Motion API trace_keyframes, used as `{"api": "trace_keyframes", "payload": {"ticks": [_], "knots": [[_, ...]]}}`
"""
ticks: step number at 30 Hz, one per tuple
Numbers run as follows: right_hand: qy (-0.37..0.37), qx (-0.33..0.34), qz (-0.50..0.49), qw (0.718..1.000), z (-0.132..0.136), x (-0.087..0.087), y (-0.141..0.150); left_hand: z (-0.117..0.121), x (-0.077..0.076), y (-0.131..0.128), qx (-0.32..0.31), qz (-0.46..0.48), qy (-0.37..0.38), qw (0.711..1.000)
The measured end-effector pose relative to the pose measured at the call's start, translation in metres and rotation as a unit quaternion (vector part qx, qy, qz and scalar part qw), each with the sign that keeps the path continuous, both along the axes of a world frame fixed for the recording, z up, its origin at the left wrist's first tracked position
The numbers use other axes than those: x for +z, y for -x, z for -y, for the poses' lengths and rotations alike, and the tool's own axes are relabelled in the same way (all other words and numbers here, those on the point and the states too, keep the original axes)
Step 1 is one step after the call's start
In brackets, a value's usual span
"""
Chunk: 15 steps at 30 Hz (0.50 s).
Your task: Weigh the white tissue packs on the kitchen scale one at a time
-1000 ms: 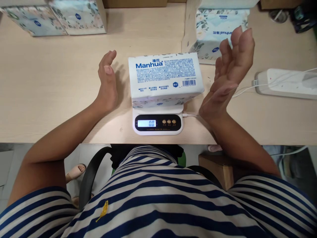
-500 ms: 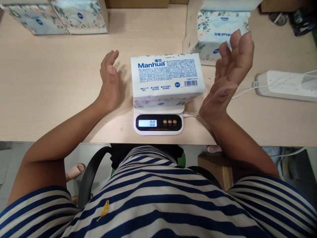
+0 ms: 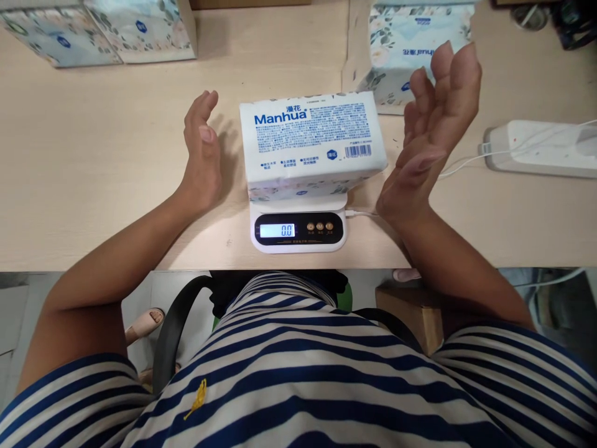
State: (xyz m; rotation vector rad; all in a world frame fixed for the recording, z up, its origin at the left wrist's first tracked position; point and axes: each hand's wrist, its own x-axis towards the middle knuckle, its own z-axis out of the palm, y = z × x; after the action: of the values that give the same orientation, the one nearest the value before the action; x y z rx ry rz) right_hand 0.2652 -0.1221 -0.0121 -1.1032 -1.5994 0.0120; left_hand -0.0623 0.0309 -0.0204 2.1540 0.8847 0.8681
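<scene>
A white and blue pack of tissues marked "Manhua" rests on a white digital scale, covering most of its platform. The scale's lit display reads 0.0. To the left of the pack, my left hand is held on edge, fingers apart, touching nothing but perhaps the table. My right hand is raised on the other side, palm toward the pack, fingers spread and holding nothing. Both hands stand clear of the pack.
Two more tissue packs stand at the back left, and others are stacked behind my right hand. A white power strip with cables lies at the right. A thin white cable runs from the scale. The table edge is close to my body.
The view has shifted slightly. Both hands keep nearly the same pose beside the pack, and the display still reads 0.0.
</scene>
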Motion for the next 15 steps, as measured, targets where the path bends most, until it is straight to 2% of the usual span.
{"api": "trace_keyframes", "payload": {"ticks": [2,4,7,9,12,15], "knots": [[0.013,0.05,0.013,0.999,-0.001,0.0,0.002,0.01,0.006,-0.005,-0.035,0.025,-0.002,0.999],[0.059,0.091,0.051,0.993,0.0,0.003,0.004,0.021,0.011,-0.01,-0.104,0.038,-0.027,0.994],[0.131,0.069,0.104,0.984,0.003,0.009,0.005,0.032,0.015,-0.012,-0.181,0.014,-0.052,0.982],[0.154,0.045,0.113,0.981,0.005,0.012,0.003,0.035,0.017,-0.008,-0.168,-0.02,-0.05,0.984],[0.181,0.059,0.111,0.975,0.008,0.014,0.004,0.033,0.02,0.0,-0.14,-0.046,-0.074,0.986],[0.136,0.083,0.089,0.983,0.009,0.017,0.012,0.032,0.024,0.004,-0.161,-0.025,-0.142,0.976]]}}
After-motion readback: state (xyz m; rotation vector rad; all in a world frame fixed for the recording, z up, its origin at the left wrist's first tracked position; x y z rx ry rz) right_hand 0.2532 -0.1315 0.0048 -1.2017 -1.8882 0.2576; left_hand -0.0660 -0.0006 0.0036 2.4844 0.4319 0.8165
